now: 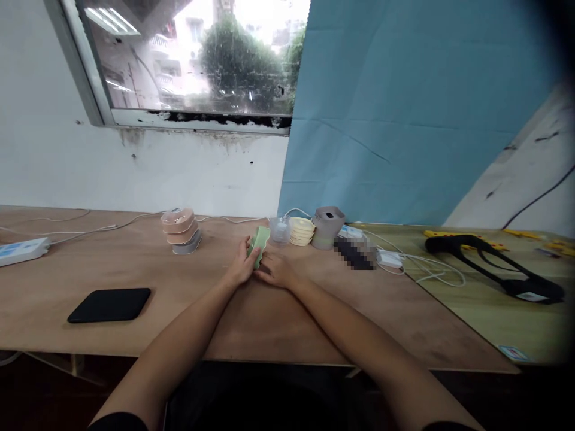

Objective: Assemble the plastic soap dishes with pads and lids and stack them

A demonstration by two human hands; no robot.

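Holding the green scalloped piece (pixel 260 242) tilted, left of and nearer than the grey container (pixel 326 230), the left hand (pixel 242 265) has its grip closed around it, probably to steady it beside the right hand (pixel 277 270), whose grip's opening and contact I cannot tell.

Open tabletop (pixel 218 254) lies between the left hand (pixel 243 264) and pink stack (pixel 180 226), while a clear container (pixel 281 230), yellow stack (pixel 302 231) and grey container (pixel 329 230) block the way beyond the right hand (pixel 279 270).

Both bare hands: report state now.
Left hand: closed, holding the light-green, wavy-edged piece.
Right hand: close to it; grip cannot be told.
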